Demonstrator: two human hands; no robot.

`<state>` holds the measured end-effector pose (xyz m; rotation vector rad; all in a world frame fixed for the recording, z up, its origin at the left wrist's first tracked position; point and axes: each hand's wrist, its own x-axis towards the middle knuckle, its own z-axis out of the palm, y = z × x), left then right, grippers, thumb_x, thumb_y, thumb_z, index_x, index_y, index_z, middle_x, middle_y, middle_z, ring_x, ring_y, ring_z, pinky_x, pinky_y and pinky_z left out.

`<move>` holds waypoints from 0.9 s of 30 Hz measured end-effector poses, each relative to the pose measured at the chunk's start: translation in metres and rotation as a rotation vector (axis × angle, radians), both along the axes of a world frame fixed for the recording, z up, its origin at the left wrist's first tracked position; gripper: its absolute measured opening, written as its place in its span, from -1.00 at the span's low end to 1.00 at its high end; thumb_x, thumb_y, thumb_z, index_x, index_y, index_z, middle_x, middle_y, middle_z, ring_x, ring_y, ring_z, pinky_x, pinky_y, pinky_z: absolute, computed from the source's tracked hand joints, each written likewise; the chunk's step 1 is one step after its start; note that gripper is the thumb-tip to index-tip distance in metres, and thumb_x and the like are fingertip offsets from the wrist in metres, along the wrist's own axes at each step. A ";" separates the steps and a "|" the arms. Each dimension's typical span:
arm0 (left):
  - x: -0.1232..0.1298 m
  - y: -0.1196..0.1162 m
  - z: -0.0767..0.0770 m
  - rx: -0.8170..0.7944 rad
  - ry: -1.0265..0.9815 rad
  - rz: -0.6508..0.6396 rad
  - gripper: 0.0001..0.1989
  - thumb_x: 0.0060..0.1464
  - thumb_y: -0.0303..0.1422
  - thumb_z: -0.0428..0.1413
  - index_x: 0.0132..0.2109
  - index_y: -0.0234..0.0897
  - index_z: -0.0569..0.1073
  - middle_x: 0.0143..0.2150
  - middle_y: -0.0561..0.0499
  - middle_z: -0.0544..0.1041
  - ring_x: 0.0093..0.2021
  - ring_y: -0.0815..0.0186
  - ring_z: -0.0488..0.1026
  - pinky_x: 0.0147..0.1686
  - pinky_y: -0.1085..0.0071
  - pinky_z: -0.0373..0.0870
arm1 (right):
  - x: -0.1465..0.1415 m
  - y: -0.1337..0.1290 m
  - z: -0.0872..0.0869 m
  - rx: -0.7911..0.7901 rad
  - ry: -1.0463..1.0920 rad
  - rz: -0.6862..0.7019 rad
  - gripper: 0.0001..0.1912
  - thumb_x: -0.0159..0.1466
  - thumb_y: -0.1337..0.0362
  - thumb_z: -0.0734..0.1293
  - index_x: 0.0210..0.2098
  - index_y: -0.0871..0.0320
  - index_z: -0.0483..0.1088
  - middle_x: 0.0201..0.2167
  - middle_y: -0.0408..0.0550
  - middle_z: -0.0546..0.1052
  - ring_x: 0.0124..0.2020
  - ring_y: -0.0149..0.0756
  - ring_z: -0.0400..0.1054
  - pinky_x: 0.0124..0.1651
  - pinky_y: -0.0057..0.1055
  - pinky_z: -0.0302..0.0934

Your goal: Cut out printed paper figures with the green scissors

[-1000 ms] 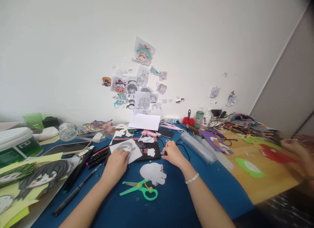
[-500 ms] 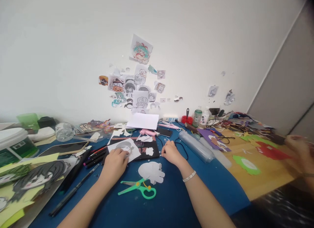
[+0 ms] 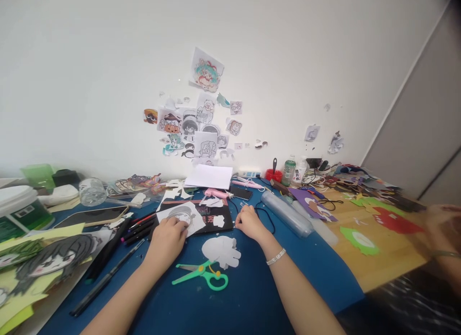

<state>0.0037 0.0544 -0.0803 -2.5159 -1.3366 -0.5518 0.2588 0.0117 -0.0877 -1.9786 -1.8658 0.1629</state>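
Note:
My left hand (image 3: 168, 240) has its bent fingers over a white paper drawing (image 3: 196, 220), gripping its lower left part; the undersides of the fingers are hidden. The sheet lies over a black flat case (image 3: 225, 212) with pink and red print. Just right of the case, my right hand (image 3: 251, 224) rests on the blue mat with fingers curled together. Whatever may be between those fingertips is too small to make out. Between my forearms lie a white paper cutout (image 3: 220, 251) and green-handled scissors (image 3: 201, 273), blades apart and pointing left.
Dark markers (image 3: 139, 231), a phone (image 3: 91, 216) and coloured character cutouts (image 3: 54, 260) are at left. A clear plastic roll (image 3: 286, 214) and bottles (image 3: 289, 170) stand right of centre. A co-worker's blurred hand (image 3: 441, 224) is at far right, near red paper (image 3: 396, 220).
Both my hands keep nearly the same pose and place. The whole view has shifted slightly. At far right, the co-worker's blurred hand has moved a little.

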 end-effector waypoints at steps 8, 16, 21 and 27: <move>0.001 -0.001 0.000 0.010 0.025 0.009 -0.69 0.08 -0.36 -0.12 -0.20 -0.29 0.50 -0.27 -0.13 0.48 -0.23 0.13 0.36 -0.22 0.30 0.26 | 0.002 0.002 -0.003 0.013 -0.004 0.024 -0.95 0.05 0.43 0.37 -0.49 0.19 0.48 -0.27 0.04 0.30 -0.15 -0.17 0.12 -0.17 -0.37 0.06; 0.001 0.000 -0.001 -0.009 0.034 0.025 -0.69 0.09 -0.37 -0.12 -0.19 -0.29 0.50 -0.26 -0.12 0.47 -0.22 0.13 0.35 -0.22 0.29 0.25 | 0.004 0.002 -0.003 -0.007 -0.026 0.069 -0.94 0.07 0.43 0.35 -0.48 0.21 0.48 -0.30 0.02 0.28 -0.19 -0.21 0.11 -0.19 -0.40 0.05; 0.001 -0.002 0.000 -0.021 0.047 0.038 -0.69 0.09 -0.37 -0.12 -0.17 -0.29 0.49 -0.25 -0.13 0.46 -0.21 0.12 0.34 -0.24 0.29 0.25 | 0.004 0.001 -0.002 -0.011 -0.036 0.091 -0.92 0.10 0.43 0.32 -0.47 0.23 0.47 -0.32 0.03 0.29 -0.20 -0.21 0.11 -0.19 -0.40 0.04; 0.001 -0.002 0.000 -0.022 0.042 0.032 -0.70 0.09 -0.38 -0.10 -0.18 -0.30 0.50 -0.25 -0.13 0.46 -0.22 0.11 0.33 -0.24 0.28 0.25 | 0.008 0.000 -0.001 -0.007 -0.002 0.103 -0.89 0.11 0.43 0.30 -0.51 0.23 0.45 -0.33 0.02 0.30 -0.20 -0.21 0.12 -0.16 -0.38 0.03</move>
